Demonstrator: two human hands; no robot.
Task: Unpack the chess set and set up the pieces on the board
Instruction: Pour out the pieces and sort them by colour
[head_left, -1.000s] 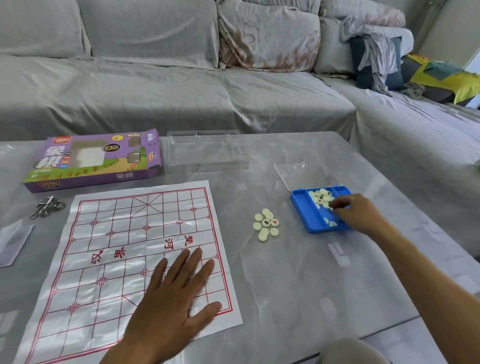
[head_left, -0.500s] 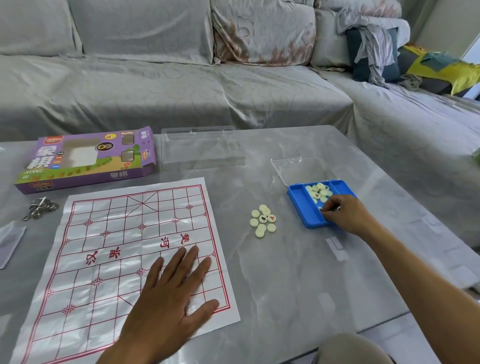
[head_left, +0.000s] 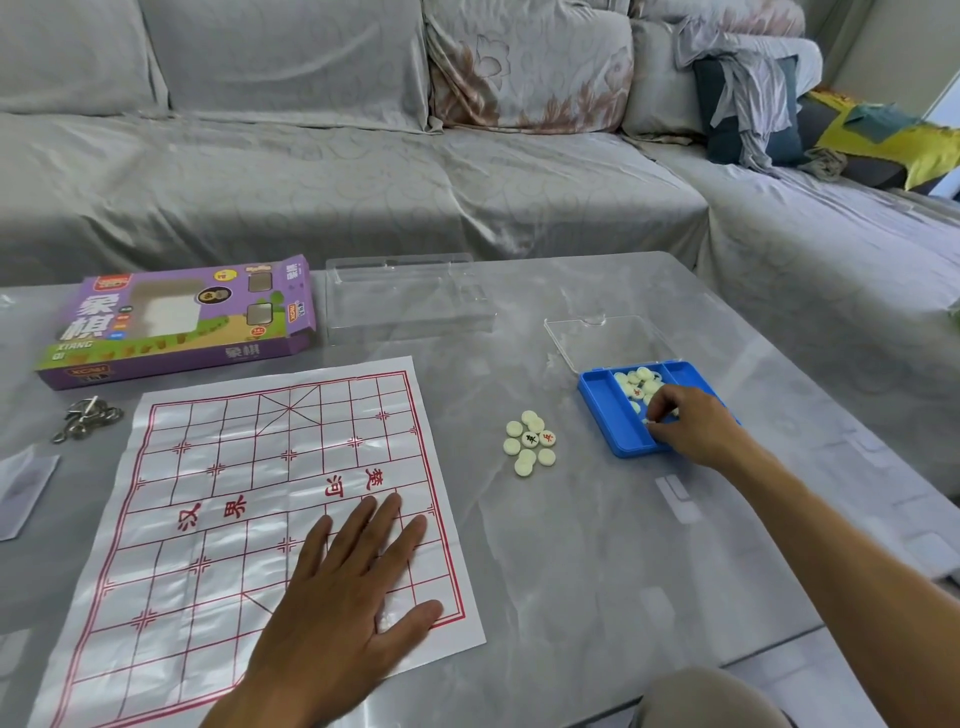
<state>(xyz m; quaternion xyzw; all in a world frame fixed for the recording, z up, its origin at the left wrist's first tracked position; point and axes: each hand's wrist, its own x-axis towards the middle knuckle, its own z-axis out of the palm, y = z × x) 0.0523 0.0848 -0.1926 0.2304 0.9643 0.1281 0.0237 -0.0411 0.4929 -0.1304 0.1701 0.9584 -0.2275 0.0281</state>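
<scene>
Fishing xiangqi pieces out of the blue tray while the paper board is pinned flat.

The right hand (head_left: 691, 426) curls into the blue tray (head_left: 610, 415), fingertips pinching a piece among the discs under it; the left hand (head_left: 343, 587) lies open, pressing the paper board (head_left: 223, 467). Risk: a small disc could slip and roll off the bench (head_left: 597, 571), or scatter the loose pile (head_left: 530, 441) between tray and board.
</scene>
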